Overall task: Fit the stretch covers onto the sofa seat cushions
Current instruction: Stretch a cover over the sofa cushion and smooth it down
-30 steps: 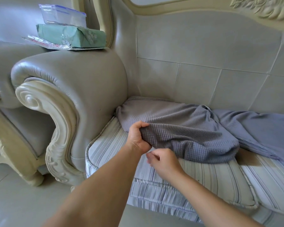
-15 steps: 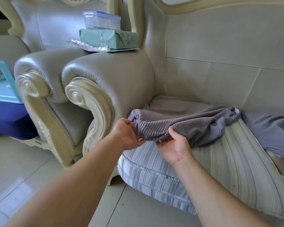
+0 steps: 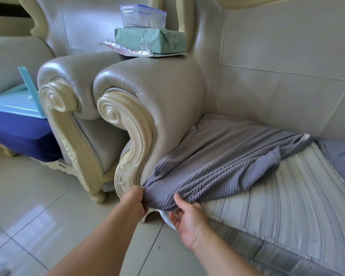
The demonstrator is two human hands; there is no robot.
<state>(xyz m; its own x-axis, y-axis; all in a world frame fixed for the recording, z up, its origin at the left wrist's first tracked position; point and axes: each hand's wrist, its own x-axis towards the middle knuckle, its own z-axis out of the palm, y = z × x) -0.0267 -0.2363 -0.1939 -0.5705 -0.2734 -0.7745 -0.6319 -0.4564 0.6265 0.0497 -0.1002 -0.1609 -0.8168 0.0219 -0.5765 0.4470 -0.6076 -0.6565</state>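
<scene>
Left hand (image 3: pixel 136 198): fingers curled round the front edge of the grey ribbed stretch cover (image 3: pixel 213 166), gripping it at the front corner, right against the base of the cream carved scroll armrest front (image 3: pixel 127 140).

Right hand (image 3: pixel 187 214): palm toward camera, thumb on top of the cover's hem, fingers tucked beneath it. It pinches the hem just beside the left hand. The two hands are near each other, both at the near left corner of the grey-and-white striped seat cushion (image 3: pixel 283 200).

Cover position: lies across the left and rear part of the cushion top, bunched along a diagonal. Its far end reaches the back rest; a loose flap hangs toward the cushion's middle. The right half and front face of the cushion are bare stripes. Judgement: fitting is under way, well short of done.

Key relation: the hem sits at the top front edge of the corner; the cushion's corner lies directly below and behind the hands. Judgement: the next move calls for drawing the hem down and under that corner. The left hand is nearer the armrest gap, so it would take the tucking; that gap looks tight.

Further back: a second blue-grey cloth (image 3: pixel 341 156) lies on the next cushion. On the armrest top, a green wrapped packet (image 3: pixel 149 40) with a clear plastic box (image 3: pixel 143 15) on it.
</scene>
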